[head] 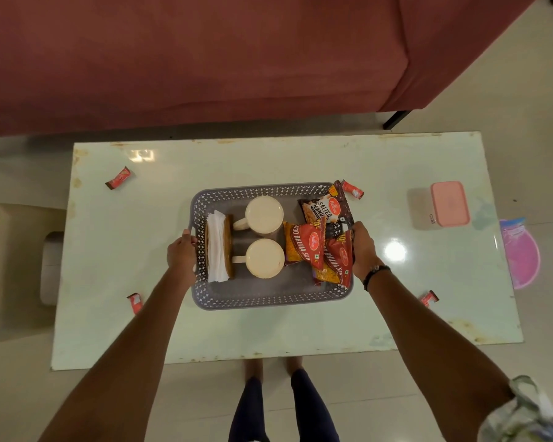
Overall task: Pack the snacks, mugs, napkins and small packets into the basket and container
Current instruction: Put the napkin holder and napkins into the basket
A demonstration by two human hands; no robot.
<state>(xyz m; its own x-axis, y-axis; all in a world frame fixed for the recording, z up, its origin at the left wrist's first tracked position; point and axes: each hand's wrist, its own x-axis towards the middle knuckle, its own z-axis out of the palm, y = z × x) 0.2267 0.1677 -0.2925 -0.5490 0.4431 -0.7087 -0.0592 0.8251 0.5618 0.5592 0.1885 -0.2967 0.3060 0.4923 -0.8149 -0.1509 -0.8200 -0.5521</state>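
Observation:
A grey perforated basket (268,299) sits mid-table. Inside it are two cream mugs (265,215) (264,258), a wooden holder of white napkins (217,248) and several red snack bags (304,242), one a salted-peanut bag (328,207). My left hand (182,252) grips the basket's left handle. My right hand (363,247) grips its right rim. Small red packets lie loose on the table: far left (119,178), near left (135,303), near right (428,298), and one (352,189) at the basket's far right corner. A pink-lidded container (441,204) stands shut at the right.
The pale table (109,250) has a maroon sofa (205,59) behind it. A beige stool (13,266) stands left of the table. A pink round object (521,253) lies on the floor off the right edge. My legs show below the near edge.

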